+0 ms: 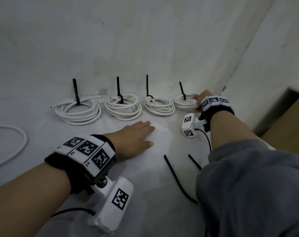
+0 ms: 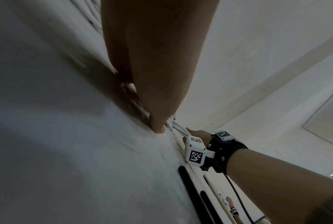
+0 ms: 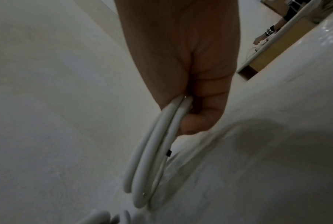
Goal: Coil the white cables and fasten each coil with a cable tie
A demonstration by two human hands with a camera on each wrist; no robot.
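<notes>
White cables [image 1: 78, 111] are laid in a row of four tied coils at the far side of the table [image 1: 42, 57]. The rightmost coil [image 1: 185, 102] is gripped at its right rim by the right hand [image 1: 199, 100], fingers curled round the strands. The left hand [image 1: 135, 139] is pressed flat, fingers spread. The cable is judged light, springy and smooth-jacketed, best taken across several turns beside the black tie [image 1: 182, 90]. Loose ties [image 1: 178, 178] are seen nearby.

A wrinkled white cloth [image 1: 145, 48] covers the surface under dim light, beside a brown wooden floor [image 1: 289, 127].
</notes>
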